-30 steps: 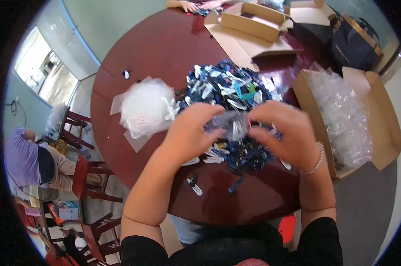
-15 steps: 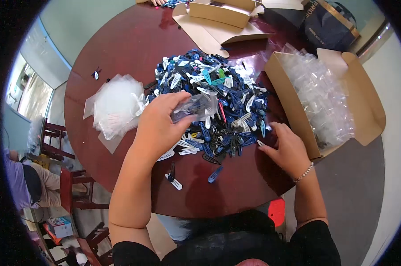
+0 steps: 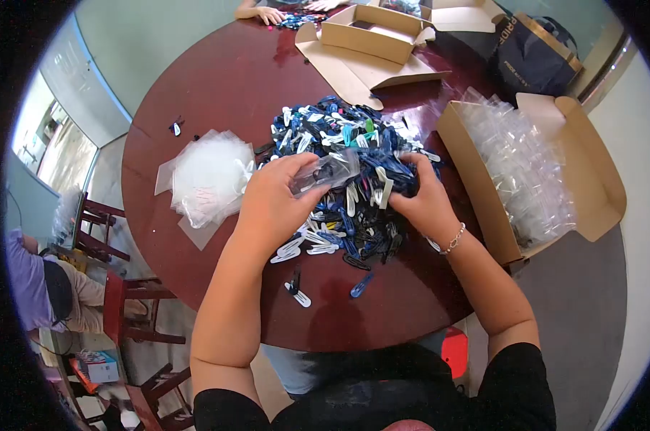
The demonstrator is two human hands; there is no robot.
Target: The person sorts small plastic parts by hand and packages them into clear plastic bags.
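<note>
Two bare hands work over a round dark red table (image 3: 217, 79), seen from the head camera. The left hand (image 3: 271, 205) is raised a little above the table, and its fingers are closed around a small clear plastic bag (image 3: 326, 171), which it holds at the near left edge of the pile of hair clips (image 3: 346, 136). The bag seems to have some clips inside, but the plastic is blurred and this is not sure. The right hand (image 3: 418, 197) rests on the near right side of the same pile; its fingers are curled shut on a few white hair clips (image 3: 379, 188) that stick out to the left of the fingers. This wrist wears a thin bracelet (image 3: 452, 239).

The pile is mostly blue, black and white. Some loose clips (image 3: 296, 293) lie apart from it on the table, nearer to the person. A heap of empty clear bags (image 3: 206, 176) lies just beside the pile on its left. To the right stands an open cardboard box (image 3: 591, 169) full of clear packets. At the far side of the table is another open cardboard carton (image 3: 372, 39), and the hand of another person (image 3: 270, 13) rests on the table edge there.
</note>
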